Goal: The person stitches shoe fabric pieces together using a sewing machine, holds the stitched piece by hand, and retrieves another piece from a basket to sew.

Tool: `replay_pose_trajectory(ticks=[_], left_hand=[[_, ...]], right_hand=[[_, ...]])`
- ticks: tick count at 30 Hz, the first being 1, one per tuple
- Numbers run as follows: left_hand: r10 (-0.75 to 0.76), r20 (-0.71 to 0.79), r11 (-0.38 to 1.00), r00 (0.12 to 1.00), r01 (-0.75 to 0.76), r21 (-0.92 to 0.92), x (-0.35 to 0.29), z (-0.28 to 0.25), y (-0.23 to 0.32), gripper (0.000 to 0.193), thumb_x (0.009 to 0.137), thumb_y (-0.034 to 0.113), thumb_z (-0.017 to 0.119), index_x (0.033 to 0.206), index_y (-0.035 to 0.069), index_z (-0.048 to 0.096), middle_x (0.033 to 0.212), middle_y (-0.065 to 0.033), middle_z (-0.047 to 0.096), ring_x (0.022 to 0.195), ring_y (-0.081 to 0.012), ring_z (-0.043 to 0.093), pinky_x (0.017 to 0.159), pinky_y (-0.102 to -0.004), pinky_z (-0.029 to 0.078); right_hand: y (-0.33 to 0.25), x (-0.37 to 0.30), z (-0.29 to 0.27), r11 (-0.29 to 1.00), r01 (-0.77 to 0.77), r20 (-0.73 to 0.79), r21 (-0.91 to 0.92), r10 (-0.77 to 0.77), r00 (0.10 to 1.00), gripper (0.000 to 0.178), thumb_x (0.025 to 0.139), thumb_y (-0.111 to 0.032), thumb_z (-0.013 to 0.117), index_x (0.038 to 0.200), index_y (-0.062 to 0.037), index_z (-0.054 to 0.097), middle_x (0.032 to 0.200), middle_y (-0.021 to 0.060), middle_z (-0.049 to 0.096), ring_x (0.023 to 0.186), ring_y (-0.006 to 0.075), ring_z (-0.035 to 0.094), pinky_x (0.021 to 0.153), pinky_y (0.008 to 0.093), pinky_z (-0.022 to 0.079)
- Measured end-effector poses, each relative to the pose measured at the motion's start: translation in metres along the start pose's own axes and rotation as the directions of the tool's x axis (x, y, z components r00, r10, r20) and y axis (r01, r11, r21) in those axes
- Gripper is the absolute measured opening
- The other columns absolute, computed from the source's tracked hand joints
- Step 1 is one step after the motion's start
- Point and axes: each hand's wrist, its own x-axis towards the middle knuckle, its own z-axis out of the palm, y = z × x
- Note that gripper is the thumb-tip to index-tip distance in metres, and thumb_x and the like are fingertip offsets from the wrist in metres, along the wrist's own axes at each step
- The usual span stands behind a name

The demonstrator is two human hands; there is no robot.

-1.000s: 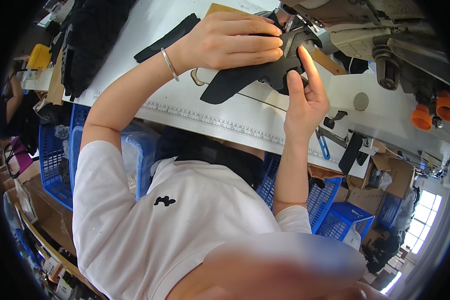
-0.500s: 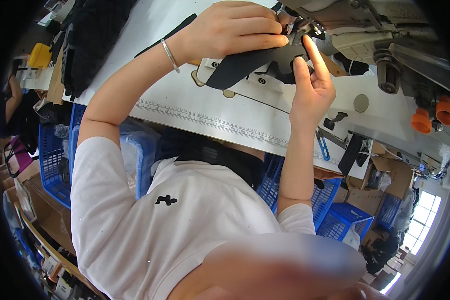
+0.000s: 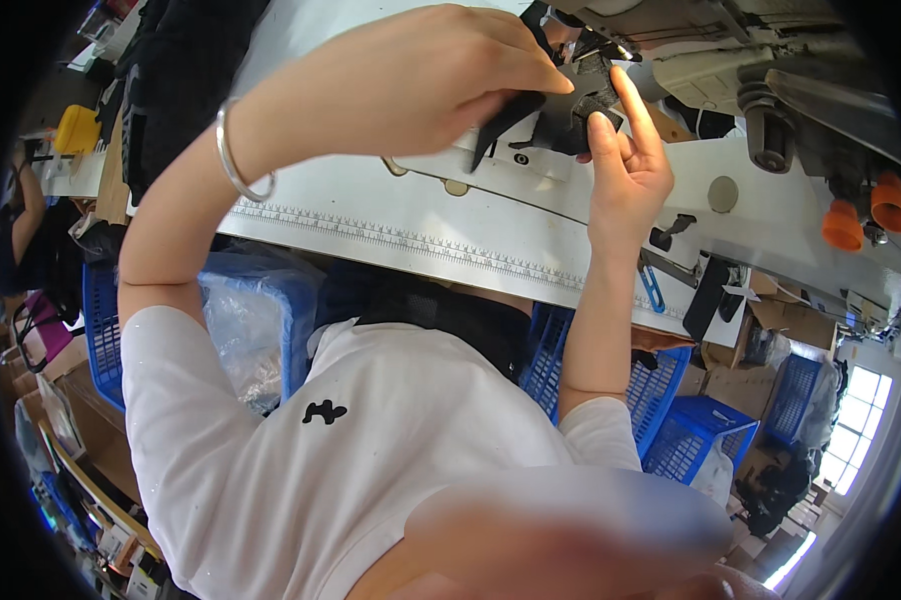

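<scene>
A black fabric piece (image 3: 556,122) lies under the presser foot area of a sewing machine (image 3: 706,82), part of it folded up. My left hand (image 3: 426,85) is raised over its left side, fingers bent and their tips together at the fabric; the hand hides much of the piece. On the other side, my right hand (image 3: 631,165) holds the near right edge of the fabric. Its index finger stretches along the edge toward the needle area, the thumb presses the near corner, and the other fingers curl in.
A ruler strip (image 3: 401,238) runs along the front of the white table (image 3: 321,200). Blue thread snips (image 3: 652,288) lie at right. Dark cloth (image 3: 186,90) is heaped at left. Blue baskets (image 3: 696,435) stand below the table. Orange knobs (image 3: 841,225) hang at far right.
My left hand has lifted off the fabric and come nearer, its wrist moving left and its fingers bending in. The fabric's left part has folded up. My right hand has barely moved.
</scene>
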Motion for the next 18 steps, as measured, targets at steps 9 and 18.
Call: replay_pose_trajectory(ticks=[9, 18], left_hand=[[0.043, -0.324, 0.873, 0.945, 0.122, 0.472, 0.003, 0.068, 0.031, 0.037, 0.07, 0.005, 0.072, 0.106, 0.001, 0.068, 0.1, -0.0052, 0.063, 0.096, -0.0199, 0.066, 0.068, -0.0287, 0.055], [0.158, -0.551, 0.79, 0.82, 0.23, 0.569, 0.013, 0.094, 0.028, 0.03, 0.069, 0.004, 0.07, 0.099, 0.001, 0.071, 0.091, -0.0049, 0.062, 0.086, -0.0228, 0.068, 0.072, -0.0311, 0.059]], right_hand=[[0.003, -0.007, 0.011, 1.0, 0.028, -0.065, -0.011, -0.029, 0.997, 0.038, 0.099, -0.007, 0.064, 0.136, -0.0048, 0.054, 0.091, 0.0036, 0.071, 0.076, 0.0023, 0.062, 0.064, 0.0148, 0.041], [0.01, -0.01, 0.012, 0.997, 0.027, -0.074, 0.072, -0.022, 0.997, 0.031, 0.097, 0.0, 0.065, 0.127, -0.0017, 0.057, 0.123, 0.0065, 0.059, 0.092, 0.0123, 0.069, 0.074, 0.0206, 0.054]])
